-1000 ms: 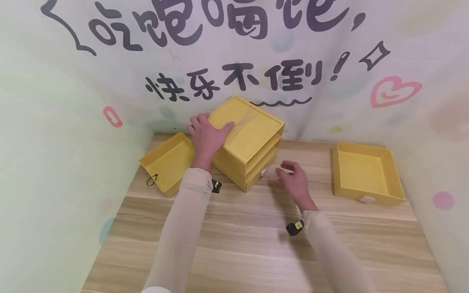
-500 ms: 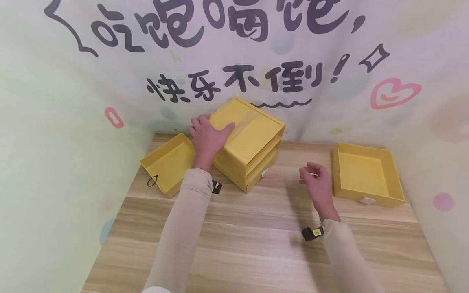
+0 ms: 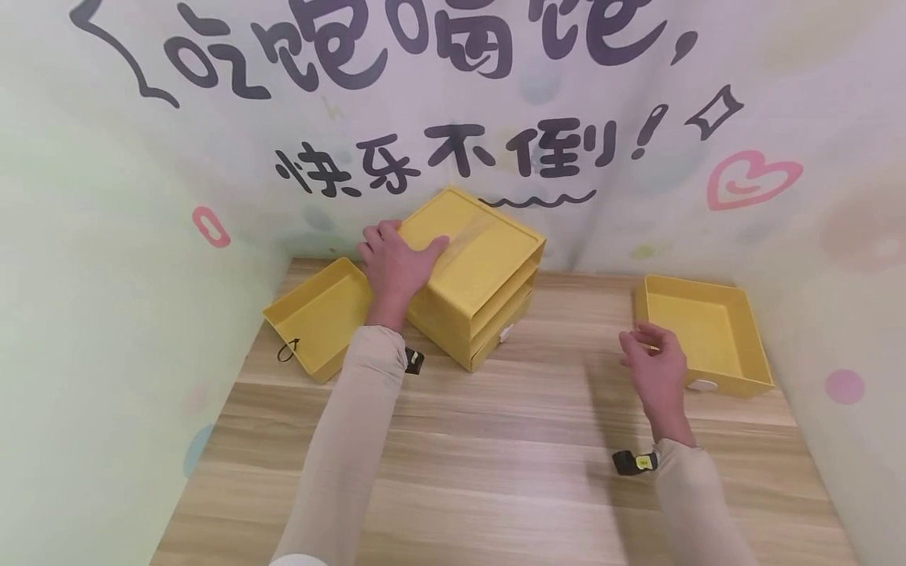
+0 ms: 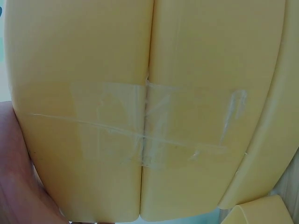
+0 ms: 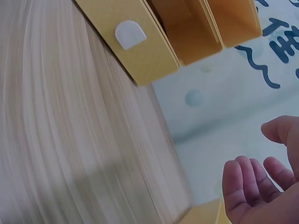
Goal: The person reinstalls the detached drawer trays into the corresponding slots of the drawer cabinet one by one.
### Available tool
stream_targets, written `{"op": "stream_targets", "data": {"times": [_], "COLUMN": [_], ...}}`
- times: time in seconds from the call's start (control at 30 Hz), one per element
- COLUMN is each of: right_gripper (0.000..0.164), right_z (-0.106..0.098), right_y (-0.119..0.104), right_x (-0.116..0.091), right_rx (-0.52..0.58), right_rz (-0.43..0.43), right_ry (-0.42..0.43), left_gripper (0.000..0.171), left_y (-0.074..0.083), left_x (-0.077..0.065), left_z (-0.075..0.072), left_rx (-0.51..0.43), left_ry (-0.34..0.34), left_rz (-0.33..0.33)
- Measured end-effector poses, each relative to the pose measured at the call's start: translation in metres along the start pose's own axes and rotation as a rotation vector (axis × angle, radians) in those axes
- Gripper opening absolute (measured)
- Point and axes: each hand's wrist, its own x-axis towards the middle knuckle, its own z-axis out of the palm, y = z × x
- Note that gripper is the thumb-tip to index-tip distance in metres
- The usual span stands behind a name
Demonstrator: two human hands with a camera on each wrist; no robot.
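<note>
My left hand (image 3: 396,263) grips the upper left edge of a yellow drawer cabinet (image 3: 488,251), its thumb lying across the top. In the left wrist view, clear tape (image 4: 149,123) spans a seam on the cabinet's side. Two upper slots gape without drawers; a closed bottom drawer bears a white pull tab (image 5: 131,34). My right hand (image 3: 654,365), loosely curled and holding nothing, overlaps the near left side of a loose yellow drawer (image 3: 708,326) in the head view. That drawer has its own white tab (image 3: 702,385) in front.
Another loose yellow drawer (image 3: 322,318) lies askew left of the cabinet, with a thin black loop (image 3: 287,350) at its near edge. All stands on a wood-grain table (image 3: 488,456). Behind hangs a pale printed wall cloth (image 3: 609,236), with more pale walling on both sides.
My right hand has moved right, from beside the cabinet's front to the loose drawer on the right. My left hand and the cabinet keep their places.
</note>
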Motion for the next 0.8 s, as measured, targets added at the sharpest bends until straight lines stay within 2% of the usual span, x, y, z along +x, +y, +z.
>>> {"op": "stream_targets", "data": {"times": [0.27,0.47,0.63,0.8], "right_gripper": [0.032,0.034,0.037,0.033], "right_z": [-0.028,-0.046,-0.056,-0.065], "right_y": [0.008,0.013,0.02,0.03], "right_x": [0.001,0.001,0.002,0.003], "right_rx": [-0.039,0.041,0.084,0.144], "right_rz": [0.037,0.141,0.187,0.243], "right_ry": [0.064,0.09,0.131,0.18], "left_gripper": [0.096,0.096,0.096,0.095], "left_y": [-0.002,-0.002,-0.001,-0.002], "left_x": [0.001,0.003,0.002,0.002], "left_z": [0.003,0.003,0.003,0.003], "left_rx": [-0.005,-0.008,-0.017,-0.02], "left_ry": [-0.001,-0.005,-0.005,0.007], "left_rz": [-0.004,-0.001,-0.002,0.007]}}
